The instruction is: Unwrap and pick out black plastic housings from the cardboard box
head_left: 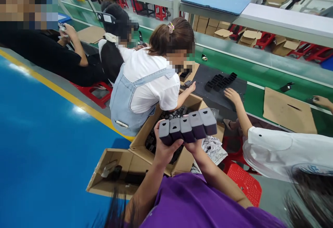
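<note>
Side by side in a tight row, several dark plastic casings [186,125] are held up in front of me, each with a grey end face and a small black cut-out. My left hand [166,146] wraps the left end, its thumb pressed along the near side. Under the middle and right of the row, my right hand [194,146] supports it, most of its fingers hidden by the casings. Below and behind them, an open cardboard box [142,150] holds many more dark parts.
A second open carton [99,172] lies at lower left. Co-workers sit along the green bench [253,98]; one person in denim overalls [122,99] is close ahead. Black casings [221,80] stand on a dark mat. A red stool [243,181] is at my right, beside crumpled printed plastic [212,148].
</note>
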A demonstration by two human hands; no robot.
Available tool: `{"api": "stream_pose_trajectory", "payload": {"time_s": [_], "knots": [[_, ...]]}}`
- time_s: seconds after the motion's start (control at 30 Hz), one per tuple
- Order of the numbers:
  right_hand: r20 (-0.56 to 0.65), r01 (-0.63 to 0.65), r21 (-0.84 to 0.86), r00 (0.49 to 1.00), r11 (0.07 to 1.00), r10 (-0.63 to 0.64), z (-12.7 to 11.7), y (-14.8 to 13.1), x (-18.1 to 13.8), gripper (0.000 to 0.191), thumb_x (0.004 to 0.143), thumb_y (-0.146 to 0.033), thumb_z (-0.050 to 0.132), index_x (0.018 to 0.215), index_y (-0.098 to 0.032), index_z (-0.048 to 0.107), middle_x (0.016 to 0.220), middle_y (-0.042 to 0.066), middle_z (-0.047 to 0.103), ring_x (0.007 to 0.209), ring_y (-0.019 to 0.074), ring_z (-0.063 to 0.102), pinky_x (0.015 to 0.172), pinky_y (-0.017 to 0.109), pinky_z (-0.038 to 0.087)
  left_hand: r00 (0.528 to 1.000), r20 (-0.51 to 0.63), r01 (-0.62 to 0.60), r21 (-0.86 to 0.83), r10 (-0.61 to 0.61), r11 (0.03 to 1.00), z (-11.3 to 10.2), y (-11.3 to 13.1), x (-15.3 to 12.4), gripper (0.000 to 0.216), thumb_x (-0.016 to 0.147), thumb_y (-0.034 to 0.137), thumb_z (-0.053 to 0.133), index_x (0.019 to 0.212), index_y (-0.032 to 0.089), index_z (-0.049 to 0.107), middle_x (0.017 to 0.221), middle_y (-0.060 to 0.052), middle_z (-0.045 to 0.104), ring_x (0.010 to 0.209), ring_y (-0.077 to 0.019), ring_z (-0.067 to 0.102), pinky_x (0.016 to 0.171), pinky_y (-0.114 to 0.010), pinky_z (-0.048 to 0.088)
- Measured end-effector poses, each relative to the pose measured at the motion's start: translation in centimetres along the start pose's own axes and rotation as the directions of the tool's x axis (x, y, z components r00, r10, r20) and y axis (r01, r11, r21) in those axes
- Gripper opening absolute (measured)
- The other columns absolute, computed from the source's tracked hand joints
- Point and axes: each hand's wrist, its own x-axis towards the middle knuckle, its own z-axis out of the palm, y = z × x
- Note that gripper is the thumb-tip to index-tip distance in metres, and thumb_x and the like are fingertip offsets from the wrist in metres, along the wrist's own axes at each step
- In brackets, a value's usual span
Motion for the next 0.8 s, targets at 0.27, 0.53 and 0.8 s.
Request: {"api": "stream_pose_trajectory", "payload": {"time_s": [0.27,0.53,0.8], "knots": [[0.148,0.105,0.056,0.983,0.993,-0.112,-1.4,-2.4,0.8,0.043,0.058,-0.058,0.082,0.086,-0.029,0.068,0.101,0.007,0.074,0.114,0.0300,0.065,0.089,0.046,0.062,0.987,-0.123,-0.116,-0.144,0.098,0.983,0.9,0.8,-1.7,0.087,0.055,0.038,0.094,0.123,0.032,0.041,0.124,-0.005,0.061,0.109,-0.0230,0.066,0.094,-0.035,0.056],[0.403,0.078,0.104,0.908,0.991,-0.114,-3.2,-1.4,0.1,0.037,0.073,-0.060,0.070,0.076,-0.023,0.071,0.069,0.003,0.072,0.068,0.0211,0.070,0.069,0.035,0.062,0.992,-0.129,-0.035,-0.221,0.006,0.975,0.9,0.0,-1.9,0.098,0.058,0.039,0.093,0.137,0.034,0.036,0.125,-0.006,0.063,0.113,-0.0240,0.066,0.097,-0.037,0.055],[0.136,-0.185,0.455,0.981,0.871,0.137,0.3,-4.3,0.8,0.103,0.067,-0.096,0.025,0.116,-0.017,0.068,0.110,0.018,0.069,0.116,0.0355,0.062,0.101,0.056,0.048,0.883,-0.220,-0.397,0.116,0.414,0.910,2.0,0.6,-2.3,0.081,0.062,0.030,0.091,0.120,0.029,0.035,0.119,-0.006,0.060,0.106,-0.0233,0.068,0.099,-0.044,0.054]]}}
